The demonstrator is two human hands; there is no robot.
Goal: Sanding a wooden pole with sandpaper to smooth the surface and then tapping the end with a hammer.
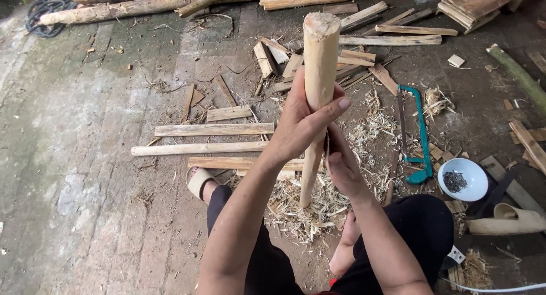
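Observation:
A pale, peeled wooden pole (317, 73) stands upright on the ground, its lower end in a heap of wood shavings (318, 204). My left hand (301, 121) is wrapped around the pole near its middle, thumb across the front. My right hand (340, 161) sits just below and right of it, closed around a thin dark blade or tool pressed against the pole's side; the tool is mostly hidden. My knees in black trousers and a sandalled foot (200, 180) frame the pole's base.
A teal-framed hacksaw (420, 130) lies right of the shavings. A white bowl of dark nails (462, 180) is further right beside a loose sandal (506, 222). Wooden slats (213, 130) and offcuts (284, 59) litter the brick paving; logs (114, 9) lie at the back.

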